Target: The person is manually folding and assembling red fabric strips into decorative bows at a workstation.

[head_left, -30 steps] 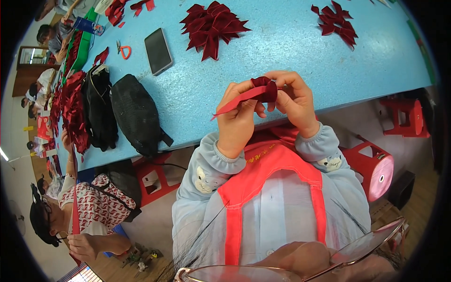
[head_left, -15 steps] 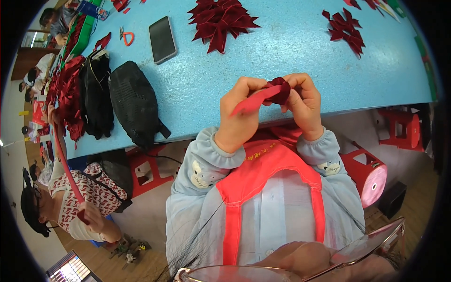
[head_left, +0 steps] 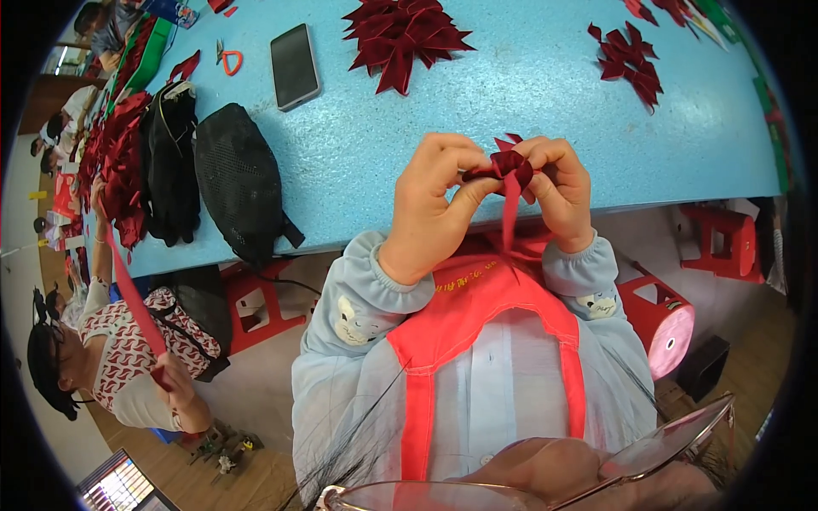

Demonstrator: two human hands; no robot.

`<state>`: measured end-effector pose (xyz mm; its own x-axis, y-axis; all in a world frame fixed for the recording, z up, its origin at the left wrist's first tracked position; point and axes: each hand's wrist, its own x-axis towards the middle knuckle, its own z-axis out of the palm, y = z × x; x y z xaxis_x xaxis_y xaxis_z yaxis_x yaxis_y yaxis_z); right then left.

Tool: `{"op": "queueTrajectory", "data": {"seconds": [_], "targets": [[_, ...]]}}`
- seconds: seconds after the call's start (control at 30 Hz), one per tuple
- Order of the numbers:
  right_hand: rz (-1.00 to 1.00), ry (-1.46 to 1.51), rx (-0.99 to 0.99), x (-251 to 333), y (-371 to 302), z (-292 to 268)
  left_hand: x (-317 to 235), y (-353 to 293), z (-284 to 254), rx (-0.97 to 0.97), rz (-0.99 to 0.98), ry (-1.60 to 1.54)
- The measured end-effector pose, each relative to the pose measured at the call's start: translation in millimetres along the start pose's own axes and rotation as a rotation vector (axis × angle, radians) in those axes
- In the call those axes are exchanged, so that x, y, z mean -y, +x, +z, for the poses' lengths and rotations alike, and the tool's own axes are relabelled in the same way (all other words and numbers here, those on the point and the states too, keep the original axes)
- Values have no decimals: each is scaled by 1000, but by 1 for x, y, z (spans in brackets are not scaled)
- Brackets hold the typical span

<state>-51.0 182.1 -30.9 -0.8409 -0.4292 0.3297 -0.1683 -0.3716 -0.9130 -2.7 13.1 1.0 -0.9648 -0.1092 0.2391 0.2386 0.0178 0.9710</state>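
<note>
Between my two hands, above the front edge of the blue table, is a dark red velvet ribbon bow (head_left: 514,163). A narrow red tail of it hangs down in the middle, and pointed ends stick out at the top. My left hand (head_left: 439,192) pinches the bow's left side between thumb and fingers. On the other side my right hand (head_left: 558,183) grips it with bent fingers and thumb. The fingertips hide part of the folds. Beyond my hands lies a pile of dark red velvet bows (head_left: 405,43), with a smaller group of bows (head_left: 630,66) at the far right.
On the blue table (head_left: 358,179) lie a phone (head_left: 295,66), orange-handled scissors (head_left: 230,61), a black mesh bag (head_left: 239,183) and a black pouch (head_left: 170,162). At left a co-worker (head_left: 128,358) holds a long red ribbon (head_left: 136,302). Red stools (head_left: 654,315) stand below the table.
The loose ribbon tail that stretched left over my left hand now hangs down in the bow's middle. My left thumb has come round to the front, and pointed ends now show at the top.
</note>
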Motion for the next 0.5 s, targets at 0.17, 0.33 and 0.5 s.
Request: {"op": "queueTrajectory", "data": {"seconds": [0.17, 0.33, 0.5], "targets": [[-72, -26, 19, -5, 7, 0, -1, -1, -1, 13, 268, 204], [-78, 36, 0, 0, 10, 6, -6, -1, -3, 41, 414, 227], [40, 83, 20, 8, 8, 2, 2, -5, -3, 73, 218, 9]]}}
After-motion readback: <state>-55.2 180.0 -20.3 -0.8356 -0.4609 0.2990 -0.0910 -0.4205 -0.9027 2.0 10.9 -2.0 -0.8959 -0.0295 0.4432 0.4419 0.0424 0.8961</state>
